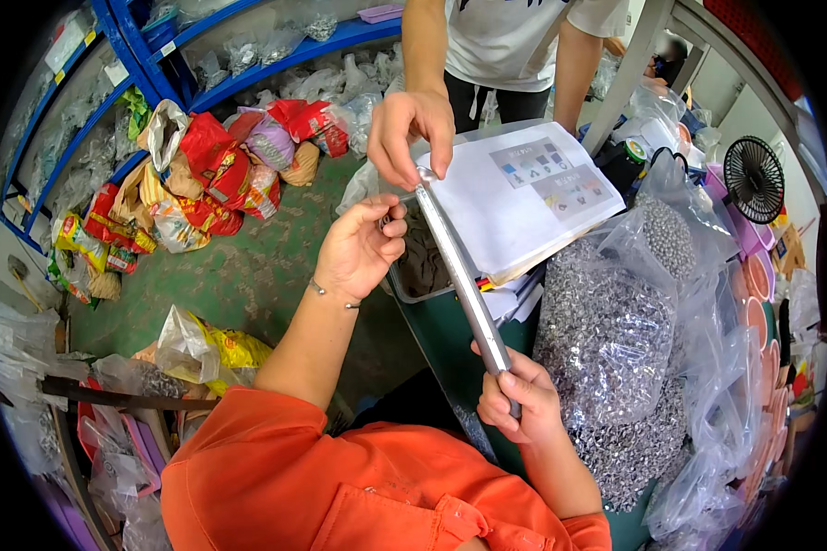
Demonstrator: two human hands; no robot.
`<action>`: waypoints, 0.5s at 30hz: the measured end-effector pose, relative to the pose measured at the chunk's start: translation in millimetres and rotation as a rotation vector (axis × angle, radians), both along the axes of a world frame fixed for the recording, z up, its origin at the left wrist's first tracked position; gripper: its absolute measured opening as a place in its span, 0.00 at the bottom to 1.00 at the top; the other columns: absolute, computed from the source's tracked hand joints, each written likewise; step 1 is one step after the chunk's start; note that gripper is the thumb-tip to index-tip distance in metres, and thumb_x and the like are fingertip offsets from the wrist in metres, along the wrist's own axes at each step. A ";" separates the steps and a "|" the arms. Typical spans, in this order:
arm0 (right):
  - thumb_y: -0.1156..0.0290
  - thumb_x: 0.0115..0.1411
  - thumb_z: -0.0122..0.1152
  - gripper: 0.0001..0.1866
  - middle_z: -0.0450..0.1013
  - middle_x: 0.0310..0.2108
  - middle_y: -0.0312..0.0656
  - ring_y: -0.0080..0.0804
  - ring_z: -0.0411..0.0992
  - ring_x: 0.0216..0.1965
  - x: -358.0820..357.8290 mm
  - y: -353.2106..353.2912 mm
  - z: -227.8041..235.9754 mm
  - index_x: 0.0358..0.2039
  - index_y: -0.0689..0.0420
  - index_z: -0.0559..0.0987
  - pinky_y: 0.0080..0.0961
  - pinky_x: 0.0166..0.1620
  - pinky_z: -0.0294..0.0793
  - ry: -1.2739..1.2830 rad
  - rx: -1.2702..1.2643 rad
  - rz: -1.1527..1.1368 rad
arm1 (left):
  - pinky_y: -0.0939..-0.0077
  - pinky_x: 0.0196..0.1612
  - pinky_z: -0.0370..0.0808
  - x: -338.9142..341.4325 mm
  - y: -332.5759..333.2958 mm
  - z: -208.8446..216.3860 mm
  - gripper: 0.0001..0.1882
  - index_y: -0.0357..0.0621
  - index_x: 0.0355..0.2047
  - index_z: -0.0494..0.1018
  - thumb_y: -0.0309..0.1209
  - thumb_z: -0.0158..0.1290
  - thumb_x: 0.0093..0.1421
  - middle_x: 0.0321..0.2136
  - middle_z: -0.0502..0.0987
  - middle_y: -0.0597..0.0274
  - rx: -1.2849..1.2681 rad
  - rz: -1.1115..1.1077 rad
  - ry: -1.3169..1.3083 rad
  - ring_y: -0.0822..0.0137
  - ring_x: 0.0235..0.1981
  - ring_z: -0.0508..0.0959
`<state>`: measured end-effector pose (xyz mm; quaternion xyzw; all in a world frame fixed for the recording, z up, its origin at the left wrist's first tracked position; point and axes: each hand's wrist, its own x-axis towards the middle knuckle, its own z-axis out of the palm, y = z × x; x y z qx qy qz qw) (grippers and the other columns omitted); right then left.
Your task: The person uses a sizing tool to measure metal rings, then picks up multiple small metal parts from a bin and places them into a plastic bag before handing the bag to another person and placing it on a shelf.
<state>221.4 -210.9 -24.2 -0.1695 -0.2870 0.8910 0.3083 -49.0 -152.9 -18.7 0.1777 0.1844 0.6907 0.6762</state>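
Note:
A long silver ring mandrel (465, 286), a tapered metal rod, slants across the middle with its thin end pointing away from me. My right hand (526, 397) is wrapped round its thick end, where a dark grip shows below the palm. Beside the thin tip, my left hand (356, 246) is curled with thumb and forefinger drawn together; what they hold, if anything, is hidden. A thin open bangle (333, 296) circles that wrist. From the far side, a co-worker's hand (410, 138) pinches at the tip, where something small and shiny shows.
Printed sheets (515, 207) lie over a clear bin on the green table (423, 335). Large clear bags of small metal parts (606, 321) crowd the right, near a black fan (753, 179). Colourful sacks (216, 174) sit on the floor below blue shelving (276, 60).

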 end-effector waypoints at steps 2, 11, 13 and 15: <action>0.68 0.58 0.49 0.24 0.60 0.14 0.35 0.18 0.54 0.09 -1.9 1.2 -0.1 0.52 0.65 0.61 0.14 0.14 0.52 0.013 -0.009 -0.001 | 0.84 0.25 0.63 1.8 -0.2 2.1 0.10 0.35 0.36 0.67 0.26 0.45 0.54 0.31 0.67 0.60 0.004 0.040 0.048 0.72 0.27 0.66; 0.69 0.58 0.48 0.24 0.59 0.14 0.35 0.18 0.54 0.09 -0.6 -2.6 -5.0 0.53 0.65 0.60 0.14 0.14 0.53 0.052 -0.020 -0.002 | 0.85 0.27 0.64 13.5 -0.4 5.4 0.10 0.36 0.37 0.68 0.28 0.48 0.56 0.34 0.70 0.62 0.153 -0.096 0.054 0.76 0.29 0.65; 0.69 0.58 0.47 0.24 0.59 0.14 0.35 0.18 0.54 0.09 -1.3 -1.9 -5.3 0.53 0.65 0.59 0.14 0.14 0.53 0.045 -0.013 -0.008 | 0.86 0.27 0.64 17.7 0.0 3.2 0.10 0.37 0.38 0.68 0.30 0.48 0.58 0.34 0.70 0.62 0.168 -0.132 0.026 0.76 0.29 0.65; 0.69 0.58 0.47 0.24 0.59 0.14 0.34 0.18 0.54 0.09 -2.4 -1.2 -5.5 0.53 0.65 0.59 0.15 0.14 0.54 0.033 -0.004 -0.016 | 0.86 0.27 0.64 21.0 0.3 -0.3 0.11 0.37 0.38 0.68 0.31 0.48 0.58 0.34 0.69 0.63 0.135 -0.126 0.030 0.76 0.28 0.65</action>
